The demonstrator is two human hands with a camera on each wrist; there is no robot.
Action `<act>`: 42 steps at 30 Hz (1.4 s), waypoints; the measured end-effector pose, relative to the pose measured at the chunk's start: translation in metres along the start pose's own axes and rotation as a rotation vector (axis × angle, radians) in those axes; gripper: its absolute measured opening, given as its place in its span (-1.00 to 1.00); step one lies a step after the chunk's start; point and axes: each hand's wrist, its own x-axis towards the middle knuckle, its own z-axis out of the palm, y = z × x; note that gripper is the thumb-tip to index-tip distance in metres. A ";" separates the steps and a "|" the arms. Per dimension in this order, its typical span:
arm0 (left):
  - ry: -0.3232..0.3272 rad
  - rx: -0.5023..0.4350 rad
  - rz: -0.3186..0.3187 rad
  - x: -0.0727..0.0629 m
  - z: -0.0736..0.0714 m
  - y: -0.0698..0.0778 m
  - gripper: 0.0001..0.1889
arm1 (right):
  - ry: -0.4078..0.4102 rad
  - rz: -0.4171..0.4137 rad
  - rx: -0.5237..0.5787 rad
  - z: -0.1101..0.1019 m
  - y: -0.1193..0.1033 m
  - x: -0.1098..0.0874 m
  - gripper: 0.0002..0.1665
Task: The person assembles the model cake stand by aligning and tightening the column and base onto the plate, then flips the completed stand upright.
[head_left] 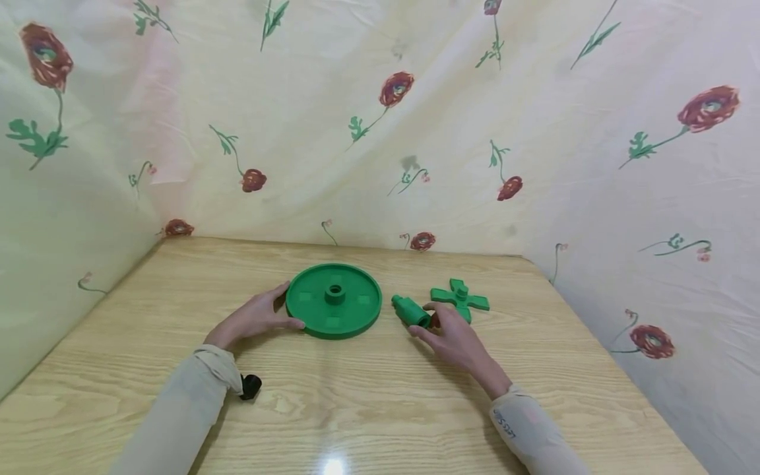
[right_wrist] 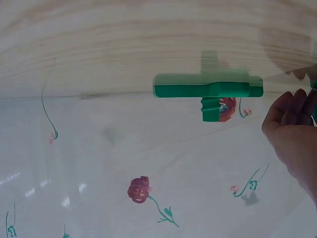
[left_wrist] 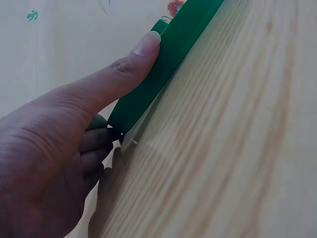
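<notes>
A round green disc [head_left: 315, 313] with a raised rim and a hollow hub in its middle lies on the table. My left hand [head_left: 259, 316] holds its left edge, thumb at the near side and fingers round the far left. In the left wrist view, the thumb [left_wrist: 147, 44] presses against the disc's side [left_wrist: 163, 64]. To the right of the disc, a stepped green cylinder [head_left: 410, 311] with a narrow tip and a hollow near end points away to the left. My right hand [head_left: 454, 334] pinches its near end between thumb and fingers. In the right wrist view that hand [right_wrist: 294, 129] is at the right edge.
Just beyond my right hand lies a green four-armed cross [head_left: 460, 295] with a short stub on top; it shows edge-on in the right wrist view. The wooden table [head_left: 332, 409] ends at floral cloth [head_left: 320, 165] behind and at both sides.
</notes>
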 end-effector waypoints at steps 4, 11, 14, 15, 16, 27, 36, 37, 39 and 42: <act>0.002 0.006 0.008 0.000 0.000 -0.001 0.21 | 0.014 -0.022 -0.008 0.001 0.001 0.001 -0.34; 0.001 -0.003 -0.001 0.001 0.000 -0.002 0.22 | 0.024 -0.026 0.004 0.002 -0.001 0.001 -0.41; 0.002 0.003 -0.006 0.001 0.000 -0.003 0.22 | 0.036 -0.030 0.006 0.003 -0.002 0.001 -0.45; 0.002 0.005 -0.007 0.001 0.000 -0.003 0.22 | 0.040 -0.032 0.006 0.004 -0.003 0.001 -0.45; 0.001 0.006 -0.006 0.001 0.000 -0.003 0.22 | 0.043 -0.033 0.007 0.004 -0.003 0.001 -0.46; -0.001 0.002 0.003 0.001 0.000 -0.003 0.22 | 0.056 -0.014 0.022 0.006 -0.005 0.003 -0.48; -0.003 -0.012 0.010 0.001 0.000 -0.004 0.21 | 0.197 -0.145 0.027 0.000 -0.008 0.011 -0.50; -0.003 -0.011 0.010 0.001 0.000 -0.004 0.21 | 0.209 -0.160 0.021 -0.001 -0.008 0.012 -0.50; -0.003 -0.010 0.008 0.001 0.000 -0.004 0.21 | 0.222 -0.174 0.015 -0.004 -0.010 0.014 -0.49; -0.002 -0.009 0.007 0.000 -0.001 -0.003 0.22 | 0.228 -0.185 0.020 -0.007 -0.013 0.018 -0.49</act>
